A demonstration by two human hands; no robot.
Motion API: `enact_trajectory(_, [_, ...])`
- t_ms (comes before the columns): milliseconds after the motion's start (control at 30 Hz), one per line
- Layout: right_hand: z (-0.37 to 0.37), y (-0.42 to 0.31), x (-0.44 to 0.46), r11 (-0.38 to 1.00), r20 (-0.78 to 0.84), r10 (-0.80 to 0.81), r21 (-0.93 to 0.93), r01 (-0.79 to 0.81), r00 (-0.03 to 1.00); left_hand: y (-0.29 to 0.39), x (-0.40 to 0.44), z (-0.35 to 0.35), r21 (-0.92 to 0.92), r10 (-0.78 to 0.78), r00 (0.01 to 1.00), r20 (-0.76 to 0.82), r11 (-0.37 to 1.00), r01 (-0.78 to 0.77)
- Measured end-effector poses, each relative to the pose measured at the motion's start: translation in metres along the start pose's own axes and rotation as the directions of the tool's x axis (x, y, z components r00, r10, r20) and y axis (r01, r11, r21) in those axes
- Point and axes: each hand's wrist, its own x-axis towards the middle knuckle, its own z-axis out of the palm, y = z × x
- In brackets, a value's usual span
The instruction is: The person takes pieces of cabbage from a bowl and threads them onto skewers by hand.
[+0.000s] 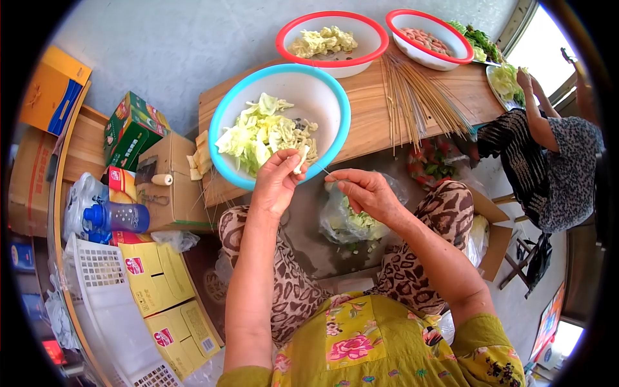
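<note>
Two bare hands work over the near edge of the bench [361, 138], apart from each other. The left hand [280, 177] pinches one pale leaf piece [301, 160] between thumb and fingers, above the near rim of the one blue-rimmed basin [343, 109]. The right hand [364, 191] has its thumb and forefinger closed on one thin skewer [322, 169], which points toward the leaf piece; whether its tip has entered, I cannot tell.

Three basins stand on the bench. The blue-rimmed one, at the left end and jutting past the near edge, holds one heap of torn leaves [264, 132], too jumbled to count. Two red-rimmed basins line the far edge: the left one [365, 37] holds one pale yellow heap [324, 41], the right one [445, 60] many pinkish pieces [427, 40]. One bundle of loose skewers [419, 97], dozens at least, lies right of the middle, its ends crossing the near edge. At the right end another person [567, 168] has a hand [524, 79] at some green leaves [503, 80].

Below the near edge, between two patterned knees, sits one clear bag [332, 219] of cut greens. Left of the bench are two yellow boxes [158, 277], one green box [129, 132] and one blue bottle [129, 217].
</note>
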Motion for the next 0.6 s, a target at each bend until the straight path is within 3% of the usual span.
enact_trajectory(233, [0.0016,0.0003,-0.0003,0.999,-0.024,0.031,0.040,-0.030,0.999,-0.0015,-0.0011,0.0040,-0.038,0.019,1.000,-0.016,0.999,-0.020])
enact_trajectory(600, [0.0004,0.0008,-0.0002,0.999,0.003,0.005,0.047,-0.005,1.000,-0.0003,0.0016,-0.0021,-0.034,-0.093,0.990,0.107,0.995,0.097])
